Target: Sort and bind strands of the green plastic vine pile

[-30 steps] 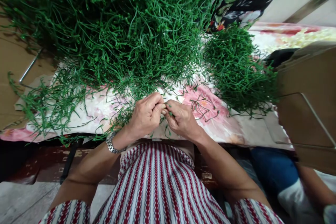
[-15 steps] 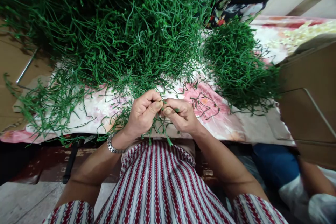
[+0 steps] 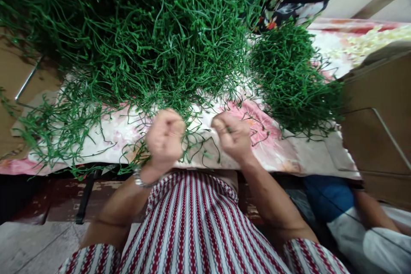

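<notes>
My left hand [image 3: 165,137] is closed and blurred by motion, with thin green plastic stems [image 3: 192,140] trailing from its thumb side. A short gap separates it from my right hand [image 3: 233,135], which is closed too. A bit of green shows between the right fingers, so a stem is pinched there; most of it is hidden. Beyond both hands rises a large heap of the same green stems [image 3: 154,43]. A smaller heap [image 3: 295,81] lies to the right, and loose stems [image 3: 64,128] are scattered on the left.
A flower-printed cloth [image 3: 266,154] covers the table. Cardboard [image 3: 379,128] stands at the right, with another person's arm [image 3: 375,212] below it. A dark floral bag [image 3: 289,4] and pale yellow pieces [image 3: 379,43] lie farther back. A metal rod [image 3: 28,78] is at the left.
My hands were together, pinching green stems between them. They have moved apart, the left one to the left and the right one to the right, both still closed.
</notes>
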{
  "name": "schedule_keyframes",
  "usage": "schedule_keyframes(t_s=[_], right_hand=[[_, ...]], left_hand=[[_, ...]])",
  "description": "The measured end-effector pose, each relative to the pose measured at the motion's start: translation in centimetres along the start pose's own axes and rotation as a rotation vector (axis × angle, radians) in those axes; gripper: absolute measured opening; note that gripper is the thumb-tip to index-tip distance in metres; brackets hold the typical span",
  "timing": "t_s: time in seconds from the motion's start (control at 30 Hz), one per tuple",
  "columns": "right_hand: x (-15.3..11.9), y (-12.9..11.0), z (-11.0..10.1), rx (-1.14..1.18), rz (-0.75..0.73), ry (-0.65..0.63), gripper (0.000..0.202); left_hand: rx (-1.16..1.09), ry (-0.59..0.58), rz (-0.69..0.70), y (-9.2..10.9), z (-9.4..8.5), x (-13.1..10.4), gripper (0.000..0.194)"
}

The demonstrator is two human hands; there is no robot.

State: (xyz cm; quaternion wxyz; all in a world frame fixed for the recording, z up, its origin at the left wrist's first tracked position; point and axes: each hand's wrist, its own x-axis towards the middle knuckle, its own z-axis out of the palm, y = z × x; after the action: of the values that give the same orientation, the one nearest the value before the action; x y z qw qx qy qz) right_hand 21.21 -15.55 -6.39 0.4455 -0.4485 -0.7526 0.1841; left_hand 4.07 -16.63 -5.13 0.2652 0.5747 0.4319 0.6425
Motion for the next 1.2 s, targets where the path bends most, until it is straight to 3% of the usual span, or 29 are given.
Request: schedule_keyframes(t_s=[0.07,0.2,0.3,0.43,0.53,0.67,0.77,0.83,0.87,0.9,0.97,1.0,1.03,1.07,1.13,1.2], right_hand=[[0.2,0.8,-1.2,0.004,0.045,0.036,0.024],[0.9,1.3,-2.7,-0.067,-0.021,-0.143,0.021],[1.0,1.0,-3.0,0.059,0.012,-0.158,0.022],[0.9,0.0,-1.9,0.190,0.108,-0.141,0.017],[0.9,-0.9,-0.3,0.218,0.089,-0.224,0.020],[1.1,-1.4,1.0,0.267,0.089,-0.211,0.010],[1.0,-0.7,0.6,0.232,0.092,-0.234,0.008],[1.0,0.1,0.2,0.192,0.100,-0.220,0.009],[0.9,0.6,0.0,0.162,0.106,-0.208,0.010],[0.9,0.9,-0.1,0.126,0.107,-0.199,0.011],[0.8,1.5,-0.1,0.038,0.085,-0.203,0.011],[0.7,1.6,-0.1,-0.002,0.062,-0.208,0.010],[0.6,1.6,0.0,-0.035,0.034,-0.209,0.010],[0.5,1.6,0.1,-0.062,0.008,-0.206,0.010],[0.4,1.5,0.2,-0.106,-0.026,-0.192,0.011],[0.3,1.4,0.2,-0.129,-0.034,-0.192,0.011]], left_hand=[[-0.091,0.131,-0.021,0.2,-0.4,1.1,0.010],[-0.065,-0.219,-0.194,-0.1,0.3,2.1,0.012],[-0.121,-0.202,-0.266,-0.7,0.9,2.0,0.013],[-0.191,-0.220,-0.308,-0.9,1.0,1.7,0.008],[-0.177,-0.213,-0.303,-0.8,1.4,1.6,0.004],[-0.123,-0.275,-0.302,-0.3,1.7,1.6,0.004],[-0.001,-0.272,-0.239,2.0,-0.1,0.8,0.022],[0.150,-0.144,-0.060,4.1,-2.4,-0.4,0.037],[0.159,-0.195,0.027,5.0,-3.7,-1.3,0.042],[0.100,-0.325,0.066,5.5,-5.0,-2.3,0.041],[-0.067,-0.914,-0.245,5.3,-7.1,-4.8,0.036],[-0.137,-1.098,-0.447,4.4,-8.0,-6.2,0.033],[-0.182,-1.165,-0.610,3.1,-8.6,-7.6,0.033],[-0.201,-1.133,-0.720,1.5,-9.2,-9.2,0.036],[-0.088,-0.957,-0.907,-1.8,-10.1,-12.2,0.038],[0.125,-0.677,-1.080,-4.3,-10.9,-14.6,0.039]])
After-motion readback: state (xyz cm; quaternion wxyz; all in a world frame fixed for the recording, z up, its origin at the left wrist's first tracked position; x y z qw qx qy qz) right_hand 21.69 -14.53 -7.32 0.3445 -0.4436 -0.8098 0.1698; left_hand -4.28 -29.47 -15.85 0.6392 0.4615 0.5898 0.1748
